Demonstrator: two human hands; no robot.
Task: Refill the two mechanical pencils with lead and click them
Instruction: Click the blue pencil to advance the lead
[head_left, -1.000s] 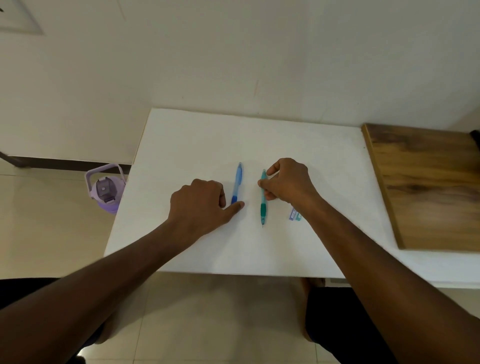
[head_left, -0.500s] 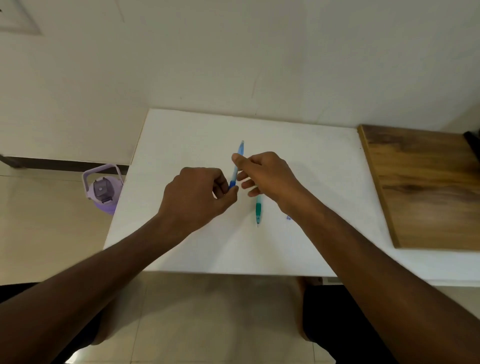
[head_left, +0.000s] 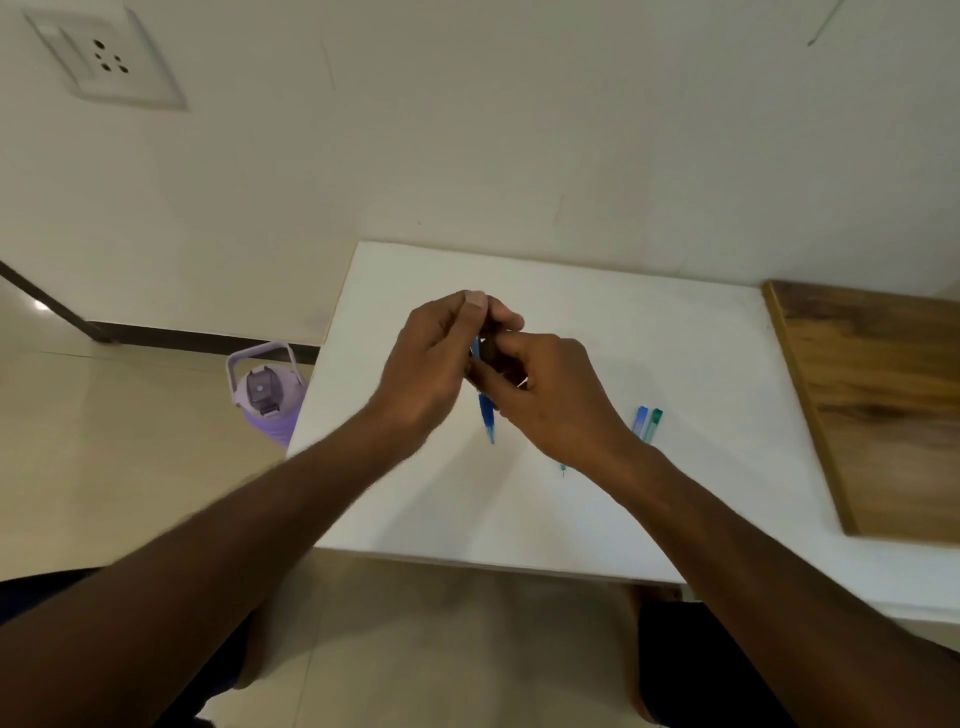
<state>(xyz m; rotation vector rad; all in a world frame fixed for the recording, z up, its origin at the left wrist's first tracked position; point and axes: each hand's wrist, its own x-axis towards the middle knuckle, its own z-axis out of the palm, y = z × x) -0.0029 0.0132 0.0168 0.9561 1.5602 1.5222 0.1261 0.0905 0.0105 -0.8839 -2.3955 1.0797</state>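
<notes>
The blue mechanical pencil (head_left: 487, 418) was held above the white desk (head_left: 675, 364) between both hands, its tip pointing down and toward the person. The left hand (head_left: 434, 364) was raised with thumb and fingers pinched together at the pencil's upper end, while the right hand (head_left: 540, 395) was curled round the barrel just below — the two hands touching one another. Of the green mechanical pencil (head_left: 563, 467) only the tip could be seen, lying on the desk and poking out from under the right wrist. Two small lead tubes (head_left: 647, 423), one blue-capped and one green-capped, were laid side by side on the desk just right of that wrist. A wooden board (head_left: 883, 405) was set at the right end of the desk, and a purple water bottle (head_left: 267, 395) stood on the floor off the left edge — a wall socket (head_left: 106, 60) was seen high on the wall.
</notes>
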